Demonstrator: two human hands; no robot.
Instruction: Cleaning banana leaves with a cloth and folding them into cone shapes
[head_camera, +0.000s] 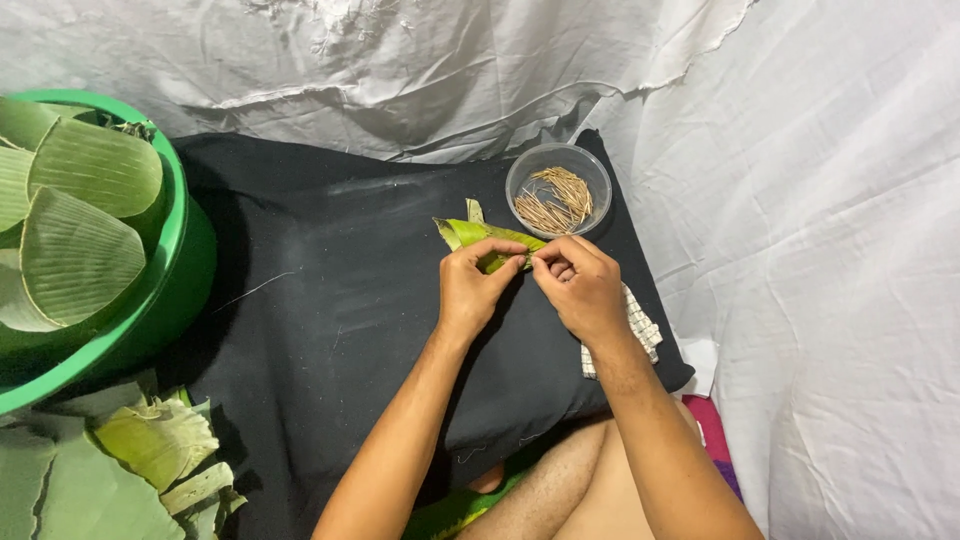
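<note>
Left hand (468, 287): fingers curled over the near edge of a folded green leaf piece (480, 237), thumb and fingertips pinching it against the black cloth (330, 300). Right hand (583, 285): fingers bent inward, fingertips pressed to the right end of the same leaf piece, where they meet the left hand's fingertips. Both hands grasp the leaf; whether the right hand also pinches a stick cannot be told, since the fingertips cover that spot.

Leaf piece: lies flat on the black cloth directly beyond the knuckles of both hands, its pointed end projecting to the left past the left hand, a small flap standing up at its far edge.

Beyond the right hand, just past the leaf piece: a round clear bowl (558, 188) holding a loose bundle of thin pale sticks (556, 203). The bowl stands close to the leaf piece; contact between them cannot be confirmed.

Under the right wrist, towards the person: a small pale checked cloth (640, 325), partly covered by the forearm.

Well to the left of the left hand: a green plastic basin (165, 290) at the edge of the black cloth, stacked with rounded cut leaf pieces (85, 215), ribbed side up. Near the left elbow, below the basin: torn leaf scraps (150, 450) in a loose heap.

White sheeting (830, 250) surrounds the black cloth beyond and to the right of both hands. The person's bare leg (560, 490) lies between the two forearms
</note>
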